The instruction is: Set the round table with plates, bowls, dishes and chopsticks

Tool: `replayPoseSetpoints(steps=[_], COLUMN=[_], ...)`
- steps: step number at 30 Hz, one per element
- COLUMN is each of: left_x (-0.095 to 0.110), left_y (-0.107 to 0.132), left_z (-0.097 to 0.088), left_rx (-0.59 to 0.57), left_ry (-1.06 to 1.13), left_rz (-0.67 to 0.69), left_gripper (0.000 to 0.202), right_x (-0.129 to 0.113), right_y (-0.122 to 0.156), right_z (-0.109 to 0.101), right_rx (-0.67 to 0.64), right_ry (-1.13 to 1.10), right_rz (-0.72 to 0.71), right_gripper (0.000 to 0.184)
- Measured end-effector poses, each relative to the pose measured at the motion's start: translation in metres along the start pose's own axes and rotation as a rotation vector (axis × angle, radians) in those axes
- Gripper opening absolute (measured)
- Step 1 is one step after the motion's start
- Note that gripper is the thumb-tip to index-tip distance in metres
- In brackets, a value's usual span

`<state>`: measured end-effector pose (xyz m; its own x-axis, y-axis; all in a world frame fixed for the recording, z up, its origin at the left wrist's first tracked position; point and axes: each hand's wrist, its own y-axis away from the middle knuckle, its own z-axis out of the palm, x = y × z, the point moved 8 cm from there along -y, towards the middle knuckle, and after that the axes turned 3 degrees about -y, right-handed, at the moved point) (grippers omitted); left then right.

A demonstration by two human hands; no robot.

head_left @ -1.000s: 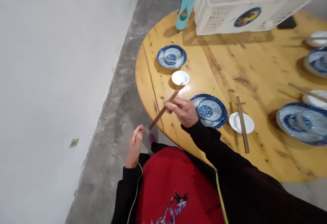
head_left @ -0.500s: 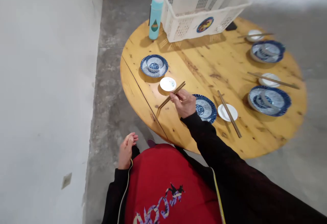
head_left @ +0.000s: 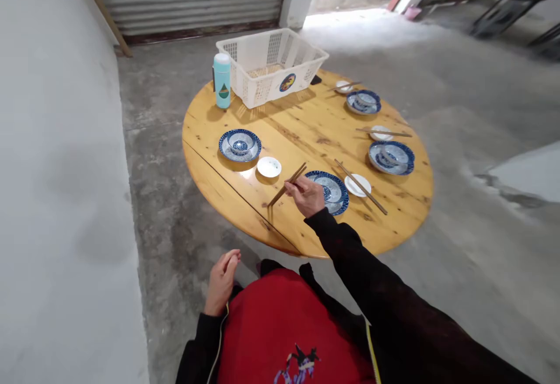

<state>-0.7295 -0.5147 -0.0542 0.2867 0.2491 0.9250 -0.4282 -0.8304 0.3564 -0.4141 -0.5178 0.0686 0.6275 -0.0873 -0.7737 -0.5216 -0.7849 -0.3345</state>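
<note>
My right hand (head_left: pixel 307 195) is closed on a pair of brown chopsticks (head_left: pixel 286 185), holding them tilted above the round wooden table (head_left: pixel 301 139), their tips near a small white saucer (head_left: pixel 269 166). Just right of that hand is a blue patterned plate with a bowl (head_left: pixel 333 191). My left hand (head_left: pixel 222 279) hangs low beside my red top, off the table, fingers loosely curled with nothing in them.
Other blue plate-and-bowl sets (head_left: pixel 240 144) (head_left: pixel 391 157) (head_left: pixel 363 101), white saucers and laid chopsticks (head_left: pixel 361 186) ring the table. A white plastic basket (head_left: pixel 271 65) and teal bottle (head_left: pixel 222 80) stand at the far side. A white wall runs along the left; concrete floor surrounds the table.
The view has tilted up and pulled back, showing the whole table and room. My right hand still holds the chopsticks near the white saucer. My left hand stays low.
</note>
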Motion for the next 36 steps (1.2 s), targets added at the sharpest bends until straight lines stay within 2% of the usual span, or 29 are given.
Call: replayPoseSetpoints(steps=[3, 5, 8, 11, 15, 22, 27, 31, 36], left_x=[0.032, 0.056, 0.085, 0.098, 0.097, 0.089, 0.084, 0.078, 0.085], left_y=[-0.017, -0.031, -0.055, -0.076, -0.097, -0.124, -0.139, -0.154, -0.177], left_z=[0.011, 0.019, 0.036, 0.054, 0.064, 0.058, 0.065, 0.067, 0.067], left_rx=[-0.071, -0.091, -0.146, -0.255, -0.357, -0.349, -0.372, -0.415, -0.53], left_ry=[-0.124, -0.163, -0.156, -0.13, -0.074, -0.034, 0.029, 0.05, 0.007], left_rz=[0.155, 0.245, 0.317, 0.272, 0.093, -0.094, -0.191, -0.271, -0.244], left_gripper=[0.033, 0.032, 0.034, 0.036, 0.043, 0.047, 0.051, 0.056, 0.055], right_x=[-0.003, -0.001, 0.009, 0.02, 0.034, 0.068, 0.089, 0.105, 0.115], right_y=[0.008, 0.01, 0.007, -0.004, -0.021, -0.04, -0.048, -0.055, -0.059], right_z=[-0.015, -0.017, 0.001, 0.029, 0.063, 0.1, 0.108, 0.108, 0.108], right_rx=[0.079, 0.073, -0.019, -0.092, -0.161, -0.188, -0.162, -0.072, 0.04], right_ry=[-0.068, -0.179, -0.452, -0.681, -0.842, -0.974, -0.981, -0.992, -0.983], right_rz=[0.09, 0.201, 0.405, 0.551, 0.657, 0.761, 0.803, 0.846, 0.882], right_gripper=[0.028, 0.031, 0.039, 0.044, 0.046, 0.047, 0.048, 0.049, 0.05])
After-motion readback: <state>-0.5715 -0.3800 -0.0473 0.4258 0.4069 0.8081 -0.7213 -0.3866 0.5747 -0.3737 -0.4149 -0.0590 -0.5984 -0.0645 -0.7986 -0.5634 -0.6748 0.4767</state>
